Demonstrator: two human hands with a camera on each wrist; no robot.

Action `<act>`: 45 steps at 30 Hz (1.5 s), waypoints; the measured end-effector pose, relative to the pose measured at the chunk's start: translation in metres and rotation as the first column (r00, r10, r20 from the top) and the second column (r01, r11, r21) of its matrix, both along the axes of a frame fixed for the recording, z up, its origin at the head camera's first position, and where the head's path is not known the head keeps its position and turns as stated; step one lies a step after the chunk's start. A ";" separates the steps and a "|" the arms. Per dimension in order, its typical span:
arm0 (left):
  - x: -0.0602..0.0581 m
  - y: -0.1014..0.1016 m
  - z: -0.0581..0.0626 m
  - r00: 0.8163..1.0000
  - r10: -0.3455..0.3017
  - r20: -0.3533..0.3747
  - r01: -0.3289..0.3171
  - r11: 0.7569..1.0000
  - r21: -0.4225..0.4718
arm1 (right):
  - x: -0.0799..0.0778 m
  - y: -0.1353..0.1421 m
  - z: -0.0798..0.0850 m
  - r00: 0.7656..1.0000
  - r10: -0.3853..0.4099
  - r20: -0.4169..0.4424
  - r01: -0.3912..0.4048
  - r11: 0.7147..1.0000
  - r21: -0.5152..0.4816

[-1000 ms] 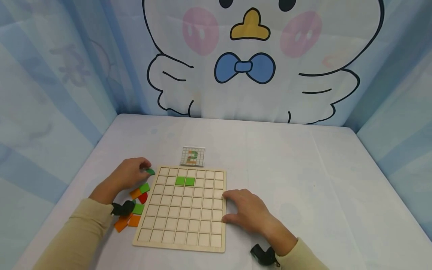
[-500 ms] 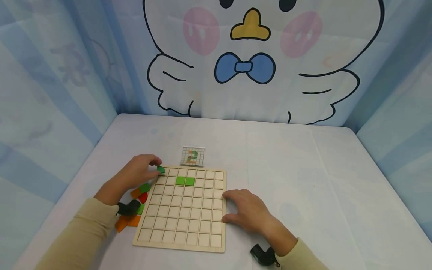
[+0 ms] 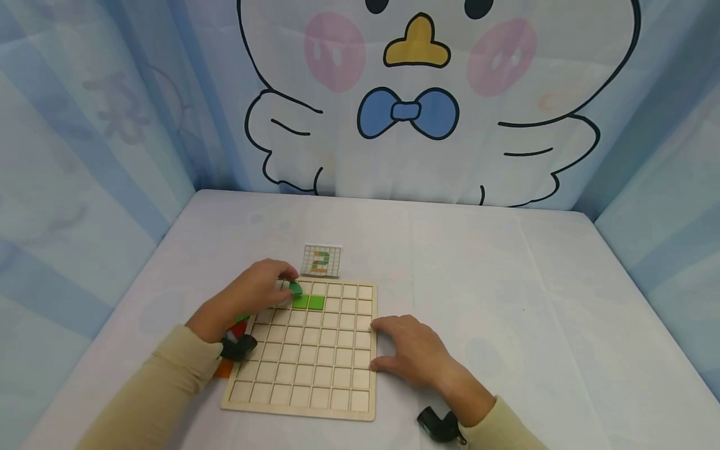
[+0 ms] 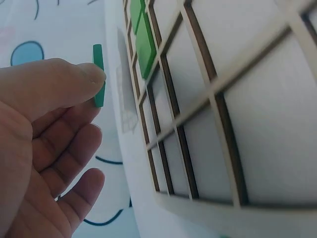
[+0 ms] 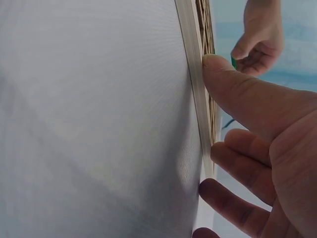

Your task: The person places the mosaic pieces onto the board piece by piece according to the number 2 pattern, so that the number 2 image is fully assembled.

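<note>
Between thumb and forefinger, my left hand (image 3: 259, 289) pinches a dark green tile with a curved edge (image 3: 295, 289). It is held just above the wooden grid board (image 3: 304, 356), near the top row. In the left wrist view the green tile (image 4: 99, 74) appears edge-on, apart from the board. Two light green square tiles (image 3: 316, 303) lie side by side in the second row. My right hand (image 3: 413, 350) touches the board's right edge with thumb and fingertips, holding nothing else. The right wrist view shows its thumb (image 5: 233, 82) against the board's rim (image 5: 193, 64).
Behind the board lies a small gridded card (image 3: 321, 260) with a green and orange pattern. Loose tiles, including a red one (image 3: 238, 329) and an orange one (image 3: 223, 369), lie left of the board, partly hidden by my left arm. White cloth covers the table (image 3: 478, 262).
My left hand has carried the dark green tile rightward from beside the board to over its top rows. The right hand has stayed at the board's edge.
</note>
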State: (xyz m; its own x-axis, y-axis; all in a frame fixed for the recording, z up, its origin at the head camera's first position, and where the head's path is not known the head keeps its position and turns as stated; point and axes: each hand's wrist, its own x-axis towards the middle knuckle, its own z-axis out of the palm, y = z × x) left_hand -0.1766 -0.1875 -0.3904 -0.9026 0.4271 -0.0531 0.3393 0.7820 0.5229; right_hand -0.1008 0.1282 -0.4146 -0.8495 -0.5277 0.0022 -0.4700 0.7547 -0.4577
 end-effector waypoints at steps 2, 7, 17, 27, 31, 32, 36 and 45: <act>0.000 0.005 0.000 1.000 -0.012 0.008 0.012 1.000 0.006 | 0.000 0.000 0.000 1.000 0.000 0.001 0.000 1.000 -0.003; 0.000 0.016 -0.002 1.000 -0.025 0.018 0.025 1.000 0.002 | 0.000 0.000 0.000 1.000 -0.002 0.003 0.002 1.000 -0.005; 0.001 0.032 -0.005 0.997 -0.071 0.007 0.071 0.997 -0.030 | 0.000 0.000 0.000 1.000 -0.001 0.007 0.001 1.000 0.001; -0.002 0.046 -0.009 0.994 -0.104 0.017 0.105 0.993 -0.053 | 0.000 0.000 0.000 1.000 -0.002 0.012 0.002 1.000 -0.002; -0.002 0.048 -0.012 0.993 -0.122 0.008 0.122 0.992 -0.043 | 0.000 0.000 0.000 1.000 -0.004 0.015 0.004 1.000 -0.003; -0.002 0.049 -0.013 0.993 -0.120 0.011 0.120 0.992 -0.037 | 0.000 0.000 0.000 1.000 -0.004 0.015 0.004 1.000 -0.003; -0.001 0.051 -0.014 0.991 -0.136 -0.004 0.136 0.990 -0.024 | 0.000 0.000 0.000 1.000 -0.006 0.022 0.006 1.000 -0.003; -0.002 0.056 -0.017 0.988 -0.152 -0.005 0.152 0.988 -0.032 | 0.000 0.000 -0.001 1.000 -0.007 0.025 0.007 1.000 -0.008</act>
State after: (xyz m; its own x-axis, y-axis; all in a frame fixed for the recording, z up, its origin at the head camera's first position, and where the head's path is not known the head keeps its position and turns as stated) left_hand -0.1782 -0.1318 -0.4076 -0.8278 0.5575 -0.0626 0.4590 0.7372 0.4958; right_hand -0.1009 0.1280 -0.4152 -0.8528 -0.5220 -0.0152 -0.4531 0.7540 -0.4755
